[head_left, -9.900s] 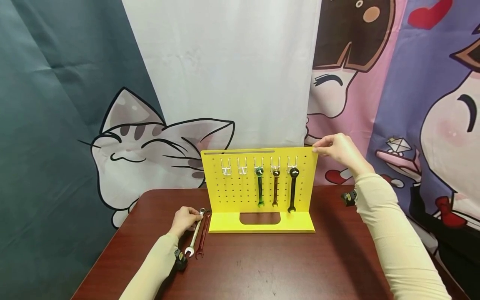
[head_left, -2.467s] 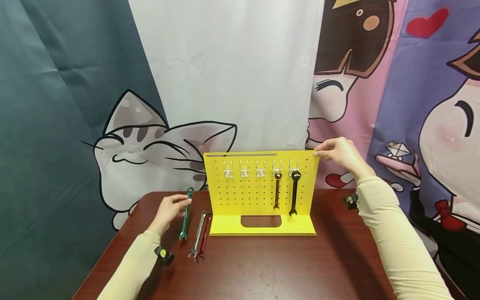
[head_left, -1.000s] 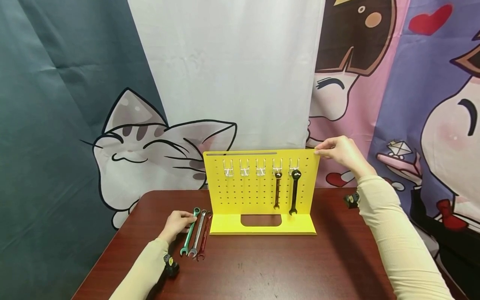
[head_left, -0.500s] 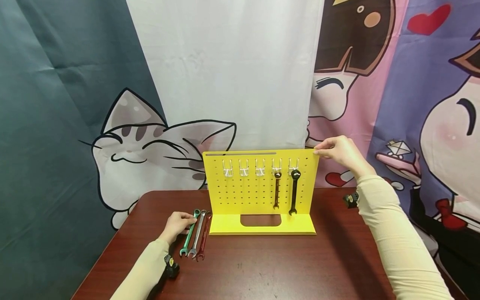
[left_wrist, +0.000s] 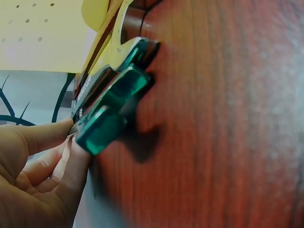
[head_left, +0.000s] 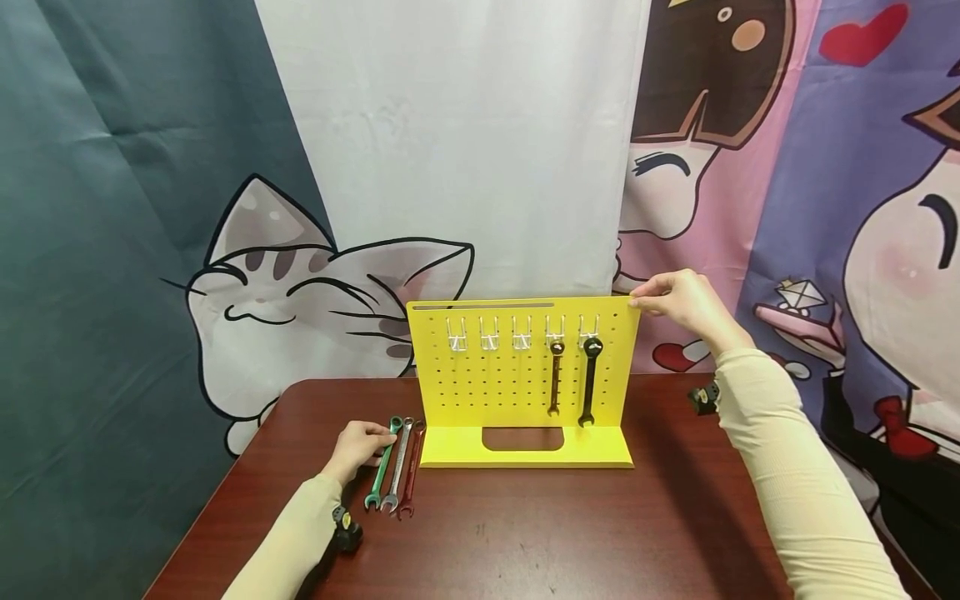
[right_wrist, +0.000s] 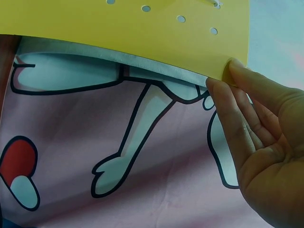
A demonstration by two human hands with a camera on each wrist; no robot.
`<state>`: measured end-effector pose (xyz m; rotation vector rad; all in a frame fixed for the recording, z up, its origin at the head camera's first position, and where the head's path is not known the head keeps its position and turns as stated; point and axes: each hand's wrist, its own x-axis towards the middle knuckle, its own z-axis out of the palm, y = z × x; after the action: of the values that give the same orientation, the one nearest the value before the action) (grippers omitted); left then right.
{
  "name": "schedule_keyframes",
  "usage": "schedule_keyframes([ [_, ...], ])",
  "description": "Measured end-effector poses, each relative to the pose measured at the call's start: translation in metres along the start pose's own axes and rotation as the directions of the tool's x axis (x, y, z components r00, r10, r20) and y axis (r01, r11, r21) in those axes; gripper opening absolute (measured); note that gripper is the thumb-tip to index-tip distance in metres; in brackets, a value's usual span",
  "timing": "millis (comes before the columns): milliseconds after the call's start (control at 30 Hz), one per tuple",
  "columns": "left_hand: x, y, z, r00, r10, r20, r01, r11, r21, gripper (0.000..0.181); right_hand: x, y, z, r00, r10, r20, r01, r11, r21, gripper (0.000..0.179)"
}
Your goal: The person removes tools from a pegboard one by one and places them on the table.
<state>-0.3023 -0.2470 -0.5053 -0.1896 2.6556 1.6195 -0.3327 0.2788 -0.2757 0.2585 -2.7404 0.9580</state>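
Note:
In the head view, my left hand (head_left: 354, 450) pinches the ring end of a green combination wrench (head_left: 378, 479) at the table's left. Close beside that wrench lie a silver wrench (head_left: 397, 468) and a red wrench (head_left: 412, 473), side by side. The left wrist view shows the thumb and fingertips at the green wrench (left_wrist: 102, 130), its open end toward the camera. My right hand (head_left: 690, 307) pinches the top right corner of a yellow pegboard (head_left: 450, 454). A brown wrench (head_left: 555, 382) and a black wrench (head_left: 589, 385) hang on its right hooks.
Three hooks on the pegboard's left, such as the leftmost hook (head_left: 457, 337), carry nothing. The board stands on a dark red wooden table (head_left: 540, 533). A printed cartoon curtain (head_left: 480, 150) hangs behind it.
The left hand let go of the silver wrench, and the green wrench came off its hook. It was lowered beside the silver one. The right hand stayed on the corner; the last half second shows little motion.

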Motion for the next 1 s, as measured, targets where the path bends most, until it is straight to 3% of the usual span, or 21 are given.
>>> schedule_keyframes([
  [700,0.0044,0.0015,0.0019,0.998,0.054,-0.033,-0.049,0.989,0.136,0.016,0.0009,-0.0010,0.0002,1.000,-0.002,-0.009,0.002,1.000,-0.020,0.029],
  [1000,0.0041,0.0043,0.0021,0.994,0.107,-0.035,-0.095,0.967,0.235,0.013,0.0001,-0.0006,0.0003,1.000,-0.007,-0.008,0.007,1.000,-0.013,0.031],
])
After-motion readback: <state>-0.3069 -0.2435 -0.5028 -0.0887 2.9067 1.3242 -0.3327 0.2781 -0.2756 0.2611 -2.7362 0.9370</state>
